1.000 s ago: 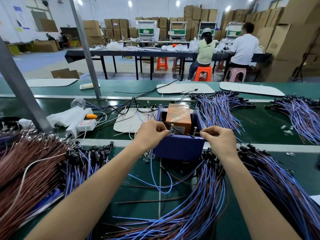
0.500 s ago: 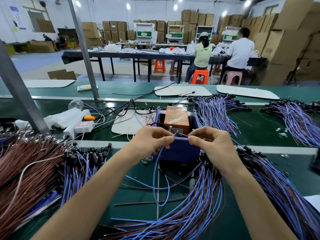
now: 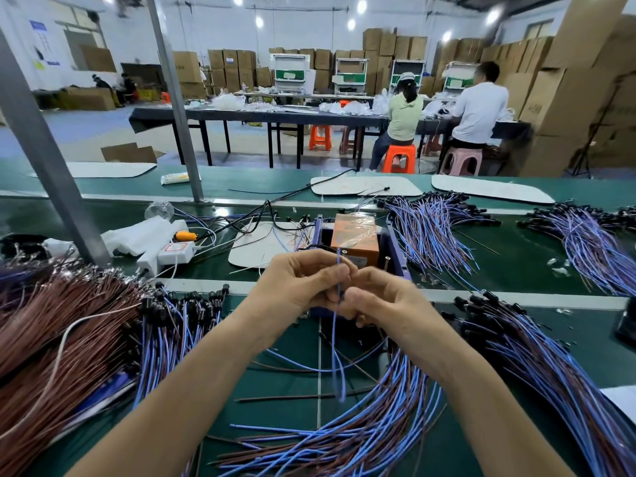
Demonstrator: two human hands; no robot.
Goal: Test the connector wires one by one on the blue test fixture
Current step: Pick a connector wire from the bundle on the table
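1. Pinching 1 thin blue wire between them, the left hand and right hand meet knuckle to knuckle. The fingers of both are curled tight on its smooth, round insulation.
2. The wire stands upright in front of the fixture, its tip poking above the fingers and its slack hanging down over the matte green worktop.
3. Just behind the hands sits the blue test fixture, a boxy, open-topped tray holding an orange block wrapped in glossy film.
4. Loose bundles of blue and brown wires fan across the worktop below the wrists. Small black connectors cap those at the left.
5. Compared with 0.5 s ago, both hands have lifted off the fixture's front edge and closed together. The wire's drooping loop has drawn out into a straighter line.
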